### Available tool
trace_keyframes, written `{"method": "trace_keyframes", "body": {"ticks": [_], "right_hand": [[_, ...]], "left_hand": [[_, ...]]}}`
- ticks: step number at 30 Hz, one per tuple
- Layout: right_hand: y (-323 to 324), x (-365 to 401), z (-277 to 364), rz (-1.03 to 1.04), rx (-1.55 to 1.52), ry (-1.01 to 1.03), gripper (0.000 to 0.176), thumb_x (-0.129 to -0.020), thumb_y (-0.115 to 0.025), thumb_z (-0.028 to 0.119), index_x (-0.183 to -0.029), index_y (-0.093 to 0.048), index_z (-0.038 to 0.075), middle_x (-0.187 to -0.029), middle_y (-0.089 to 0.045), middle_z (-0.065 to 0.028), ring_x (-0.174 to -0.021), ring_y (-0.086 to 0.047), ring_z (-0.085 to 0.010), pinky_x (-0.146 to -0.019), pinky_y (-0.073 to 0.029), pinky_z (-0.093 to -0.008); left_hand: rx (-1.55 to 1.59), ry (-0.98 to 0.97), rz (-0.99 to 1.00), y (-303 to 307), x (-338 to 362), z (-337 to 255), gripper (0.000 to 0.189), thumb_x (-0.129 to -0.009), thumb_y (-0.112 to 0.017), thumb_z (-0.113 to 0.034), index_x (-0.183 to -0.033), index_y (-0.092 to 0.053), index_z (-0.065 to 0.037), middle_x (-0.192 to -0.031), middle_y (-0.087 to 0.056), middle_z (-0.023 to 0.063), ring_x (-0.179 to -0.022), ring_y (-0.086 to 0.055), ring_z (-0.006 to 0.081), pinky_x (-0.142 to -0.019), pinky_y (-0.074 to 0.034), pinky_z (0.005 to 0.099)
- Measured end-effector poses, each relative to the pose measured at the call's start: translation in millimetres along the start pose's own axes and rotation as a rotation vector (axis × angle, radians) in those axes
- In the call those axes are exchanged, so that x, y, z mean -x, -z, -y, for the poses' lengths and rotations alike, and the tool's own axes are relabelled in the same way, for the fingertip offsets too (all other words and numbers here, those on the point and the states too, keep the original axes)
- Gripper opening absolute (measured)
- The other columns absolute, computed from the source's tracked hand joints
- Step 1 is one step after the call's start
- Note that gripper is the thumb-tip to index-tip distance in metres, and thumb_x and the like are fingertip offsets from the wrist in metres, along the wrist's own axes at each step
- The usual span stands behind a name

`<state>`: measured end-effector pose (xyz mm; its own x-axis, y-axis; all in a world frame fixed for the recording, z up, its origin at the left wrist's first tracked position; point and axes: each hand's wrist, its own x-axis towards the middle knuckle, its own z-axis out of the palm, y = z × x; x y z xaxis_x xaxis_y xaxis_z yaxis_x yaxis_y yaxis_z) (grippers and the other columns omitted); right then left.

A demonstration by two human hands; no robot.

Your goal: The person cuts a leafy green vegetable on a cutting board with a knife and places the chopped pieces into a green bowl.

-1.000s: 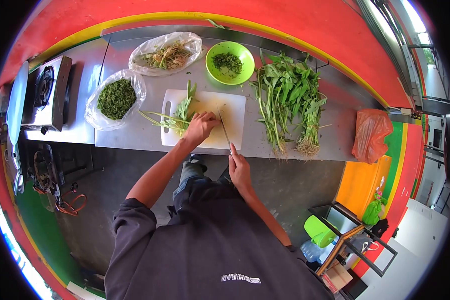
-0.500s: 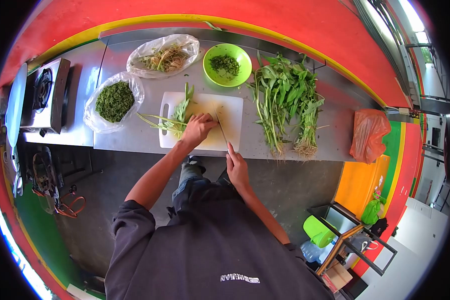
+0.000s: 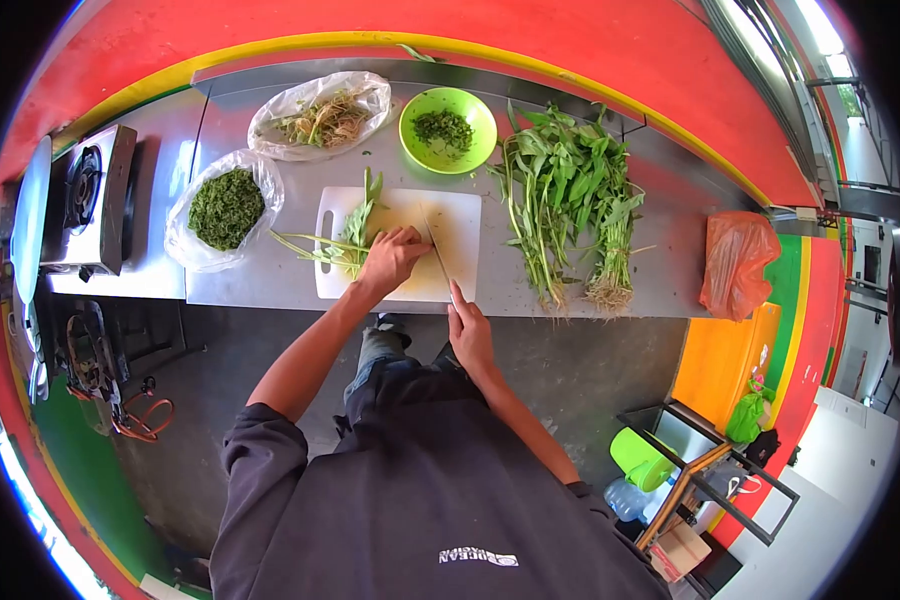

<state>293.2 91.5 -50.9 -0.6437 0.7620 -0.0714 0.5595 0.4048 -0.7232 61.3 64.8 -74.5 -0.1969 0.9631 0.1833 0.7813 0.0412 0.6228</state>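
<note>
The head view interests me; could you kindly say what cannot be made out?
In the head view:
Held greens: gripped part, hidden by the left hand.
Knife handle: mostly covered by the right hand.
Orange bag: any contents, hidden by its plastic.
Chopped pieces in the green bowl: too small to count.

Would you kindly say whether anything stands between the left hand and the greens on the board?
Nothing visible does: the left hand is on the greens; the knife, in the right hand, is on the opposite side.
</note>
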Motion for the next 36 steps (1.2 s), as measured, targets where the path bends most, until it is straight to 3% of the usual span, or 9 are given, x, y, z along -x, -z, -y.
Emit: {"method": "trace_keyframes", "body": {"ticks": [5, 8, 14, 20, 26, 36], "right_hand": [[1, -3, 4, -0.038, -0.079, 0.047, 0.052, -0.098, -0.060, 0.009, -0.148, -0.050, 0.015, -0.082, -0.061, -0.0200, -0.074, -0.063, -0.0395, -0.069, -0.051, -0.0468], [3, 8, 4, -0.027, -0.091, 0.008, 0.050, -0.098, -0.061, 0.009, -0.147, -0.053, 0.013, -0.083, -0.064, -0.0198, -0.074, -0.064, -0.0362, -0.071, -0.051, -0.0433], [0, -1, 3, -0.007, 0.060, -0.013, 0.050, -0.098, -0.061, 0.009, -0.147, -0.052, 0.013, -0.083, -0.064, -0.0202, -0.073, -0.064, -0.0360, -0.070, -0.051, -0.0430], [1, 8, 4, -0.041, -0.100, 0.034, 0.051, -0.098, -0.060, 0.008, -0.148, -0.051, 0.013, -0.080, -0.062, -0.0202, -0.071, -0.062, -0.0368, -0.069, -0.050, -0.0435], [0, -3, 6, 0.015, 0.007, -0.031, 0.049, -0.098, -0.060, 0.008, -0.146, -0.052, 0.011, -0.083, -0.064, -0.0216, -0.074, -0.064, -0.0380, -0.071, -0.051, -0.0433], [-1, 3, 7, -0.030, -0.082, 0.005, 0.051, -0.097, -0.060, 0.008, -0.147, -0.051, 0.012, -0.081, -0.063, -0.0211, -0.074, -0.063, -0.0386, -0.072, -0.051, -0.0460]], "left_hand": [[0.007, 0.008, 0.020, -1, -1, 5, 0.021, -0.084, -0.070, -0.009, -0.103, -0.077, -0.013, -0.099, -0.066, 0.0033, -0.095, -0.063, 0.0254, -0.082, -0.049, 0.0408], [0.062, -0.013, -0.006, -5, -1, 10, 0.019, -0.085, -0.070, -0.010, -0.102, -0.077, -0.013, -0.099, -0.066, 0.0034, -0.094, -0.063, 0.0255, -0.081, -0.050, 0.0411], [0.025, 0.026, 0.025, 4, -2, -1, 0.018, -0.085, -0.070, -0.011, -0.101, -0.077, -0.012, -0.096, -0.066, 0.0043, -0.093, -0.064, 0.0261, -0.080, -0.050, 0.0410], [0.055, -0.016, -0.023, -2, -1, 7, 0.017, -0.086, -0.070, -0.011, -0.101, -0.077, -0.013, -0.096, -0.065, 0.0035, -0.093, -0.064, 0.0254, -0.080, -0.049, 0.0415], [-0.008, 0.006, 0.053, 5, -2, -2, 0.018, -0.086, -0.070, -0.011, -0.102, -0.077, -0.013, -0.097, -0.066, 0.0039, -0.093, -0.064, 0.0266, -0.080, -0.050, 0.0406], [0.085, -0.026, -0.018, -2, 0, 6, 0.018, -0.086, -0.070, -0.010, -0.102, -0.077, -0.013, -0.097, -0.067, 0.0049, -0.091, -0.065, 0.0272, -0.080, -0.051, 0.0419]]}}
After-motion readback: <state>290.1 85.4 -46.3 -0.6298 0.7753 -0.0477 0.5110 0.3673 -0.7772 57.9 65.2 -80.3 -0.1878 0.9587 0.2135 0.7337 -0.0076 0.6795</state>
